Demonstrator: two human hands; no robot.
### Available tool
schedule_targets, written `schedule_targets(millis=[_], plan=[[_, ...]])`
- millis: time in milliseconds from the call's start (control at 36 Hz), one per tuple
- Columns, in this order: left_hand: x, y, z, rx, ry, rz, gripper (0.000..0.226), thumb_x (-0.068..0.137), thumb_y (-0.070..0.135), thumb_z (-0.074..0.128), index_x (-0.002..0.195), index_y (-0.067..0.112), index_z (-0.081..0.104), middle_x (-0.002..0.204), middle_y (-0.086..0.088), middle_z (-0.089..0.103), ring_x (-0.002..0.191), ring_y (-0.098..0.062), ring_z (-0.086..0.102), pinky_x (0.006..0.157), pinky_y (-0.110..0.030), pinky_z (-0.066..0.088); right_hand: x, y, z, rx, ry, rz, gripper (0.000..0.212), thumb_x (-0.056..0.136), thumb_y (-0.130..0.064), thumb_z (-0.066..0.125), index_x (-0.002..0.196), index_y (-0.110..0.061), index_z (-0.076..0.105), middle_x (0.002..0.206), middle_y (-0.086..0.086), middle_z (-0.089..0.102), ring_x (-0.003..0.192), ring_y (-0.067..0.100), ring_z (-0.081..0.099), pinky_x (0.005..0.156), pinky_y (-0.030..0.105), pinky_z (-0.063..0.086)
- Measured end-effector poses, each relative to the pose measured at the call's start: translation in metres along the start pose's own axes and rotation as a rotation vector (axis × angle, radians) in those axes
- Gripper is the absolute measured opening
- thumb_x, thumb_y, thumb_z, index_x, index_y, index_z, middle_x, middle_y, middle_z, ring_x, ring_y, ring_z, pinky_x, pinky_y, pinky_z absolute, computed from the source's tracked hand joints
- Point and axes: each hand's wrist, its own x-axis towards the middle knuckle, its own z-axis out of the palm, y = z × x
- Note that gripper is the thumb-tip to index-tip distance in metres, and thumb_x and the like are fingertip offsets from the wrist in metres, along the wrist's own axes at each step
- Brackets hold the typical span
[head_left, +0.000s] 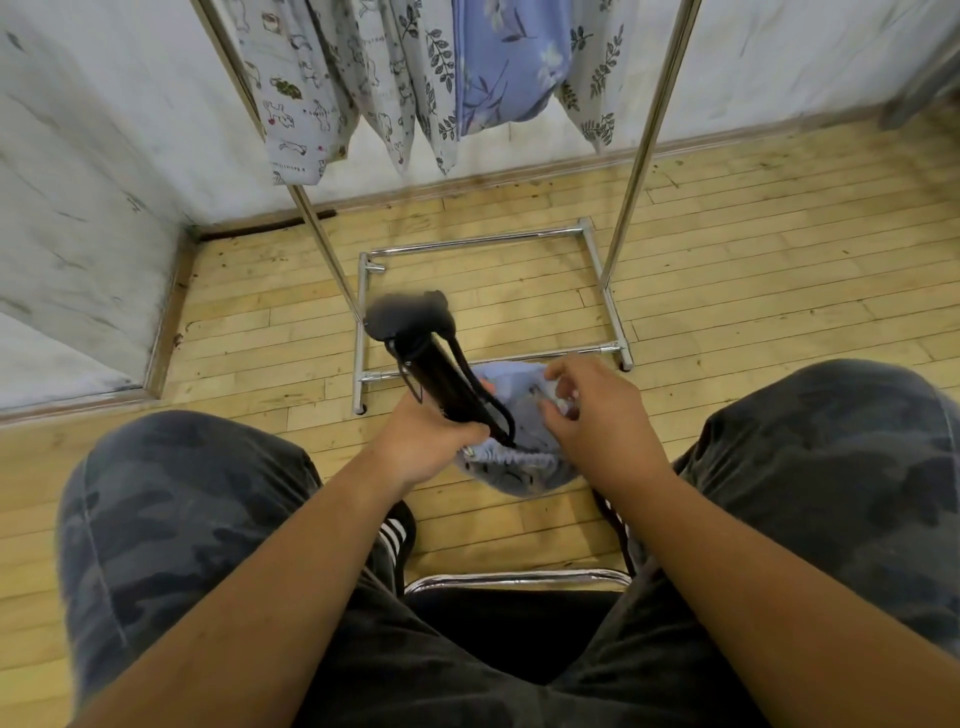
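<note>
— Where does the work sit from the hands?

— Right between them. My left hand (426, 447) is wrapped round the near end of a black plastic clothes hanger (441, 374). Its long axis runs up and away from that hand, leaning left, and the far end is blurred. The light-blue printed cloth (519, 467) is bunched just right of the hanger and touching it. It hangs under both hands, above the pale wooden plank floor (727, 234).

— And the other hand?

— My right hand (597, 415) has its fingers curled into the top fold of the cloth, pinching it. It's the nearer hand to the fabric, so I judge it should feed the cloth while the left hand keeps the hanger steady.

— What does the move turn on?

— The hanger's near end pokes into the cloth by the gathered, ruffled edge. The cloth is soft and limp, the hanger stiff, thin and glossy.

— Anything beyond?

— A shiny chrome tube rack (618, 317) stands past the hands, with leaf-print and blue cloths (509, 62) hanging from it.
</note>
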Motion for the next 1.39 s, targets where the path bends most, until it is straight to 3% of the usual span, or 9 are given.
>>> schedule_targets(millis=[111, 222, 389, 556, 639, 806, 944, 1139, 1389], plan=[[0.002, -0.004, -0.002, -0.053, 0.056, -0.040, 0.035, 0.080, 0.010, 0.080, 0.101, 0.037, 0.074, 0.095, 0.011, 0.075, 0.098, -0.015, 0.070, 0.080, -0.034, 0.055, 0.004, 0.007, -0.002, -0.031, -0.052, 0.197, 0.037, 0.094, -0.016, 0.071, 0.129, -0.022, 0.060, 0.130, 0.001, 0.039, 0.089, 0.014, 0.054, 0.073, 0.018, 0.045], [0.001, -0.003, -0.001, -0.059, 0.018, 0.006, 0.039, 0.082, 0.007, 0.078, 0.096, 0.042, 0.073, 0.092, 0.014, 0.072, 0.095, -0.018, 0.068, 0.080, -0.040, 0.056, 0.008, 0.015, 0.005, -0.208, -0.057, 0.221, 0.021, 0.094, -0.006, 0.064, 0.111, -0.013, 0.072, 0.121, 0.005, 0.046, 0.101, 0.022, 0.056, 0.087, 0.031, 0.054], [0.001, -0.007, -0.004, 0.052, 0.020, 0.049, 0.032, 0.076, 0.010, 0.075, 0.097, 0.034, 0.072, 0.092, 0.003, 0.073, 0.088, -0.020, 0.069, 0.081, -0.051, 0.058, 0.010, 0.012, -0.007, -0.332, -0.040, 0.291, 0.011, 0.094, -0.044, 0.069, 0.093, -0.035, 0.075, 0.109, -0.004, 0.057, 0.113, 0.024, 0.051, 0.084, 0.033, 0.045], [0.002, -0.017, 0.002, 0.106, 0.023, 0.036, 0.023, 0.072, 0.027, 0.075, 0.095, 0.023, 0.073, 0.095, -0.012, 0.074, 0.097, -0.036, 0.069, 0.083, -0.058, 0.056, 0.006, 0.015, -0.001, 0.372, -0.156, 0.667, 0.031, 0.102, -0.040, 0.054, 0.099, -0.012, 0.067, 0.095, 0.011, 0.070, 0.079, 0.026, 0.071, 0.060, 0.031, 0.062], [0.001, -0.018, 0.006, 0.028, 0.026, 0.061, 0.029, 0.081, 0.000, 0.076, 0.109, 0.007, 0.072, 0.103, -0.005, 0.074, 0.100, -0.007, 0.071, 0.089, -0.029, 0.058, 0.008, 0.010, 0.002, 0.715, -0.175, 0.770, 0.032, 0.106, -0.035, 0.051, 0.105, -0.009, 0.070, 0.097, 0.019, 0.076, 0.083, 0.035, 0.076, 0.065, 0.040, 0.064], [0.002, -0.023, 0.002, 0.033, 0.005, 0.007, 0.032, 0.077, 0.017, 0.083, 0.106, 0.028, 0.076, 0.104, 0.007, 0.077, 0.107, -0.013, 0.071, 0.094, -0.040, 0.058, 0.012, -0.001, -0.002, 0.872, -0.213, 0.721, 0.032, 0.106, -0.033, 0.055, 0.105, -0.005, 0.071, 0.094, 0.015, 0.077, 0.082, 0.030, 0.073, 0.069, 0.036, 0.061], [0.001, -0.022, 0.003, 0.056, -0.045, 0.028, 0.028, 0.085, 0.011, 0.082, 0.098, 0.034, 0.071, 0.093, 0.022, 0.071, 0.086, 0.020, 0.063, 0.074, -0.004, 0.050, 0.011, 0.000, -0.001, 0.895, -0.285, 0.642, 0.028, 0.095, -0.016, 0.072, 0.118, -0.002, 0.067, 0.099, 0.024, 0.070, 0.075, 0.024, 0.068, 0.067, 0.031, 0.060], [0.000, -0.006, 0.001, 0.021, -0.016, 0.138, 0.045, 0.091, 0.019, 0.075, 0.133, 0.029, 0.065, 0.124, 0.011, 0.072, 0.116, -0.011, 0.069, 0.099, -0.044, 0.056, 0.012, -0.002, 0.003, 0.856, -0.291, 0.577, 0.019, 0.091, 0.003, 0.068, 0.109, 0.002, 0.061, 0.094, 0.022, 0.074, 0.079, 0.028, 0.070, 0.072, 0.040, 0.059], [0.002, -0.011, 0.007, 0.077, 0.065, 0.207, 0.041, 0.090, 0.005, 0.073, 0.121, 0.032, 0.069, 0.116, 0.014, 0.073, 0.105, 0.003, 0.066, 0.088, -0.014, 0.050, 0.012, -0.007, 0.003, 0.899, -0.328, 0.510, 0.008, 0.101, -0.008, 0.058, 0.107, -0.010, 0.062, 0.072, 0.005, 0.062, 0.065, 0.017, 0.055, 0.064, 0.033, 0.049]])
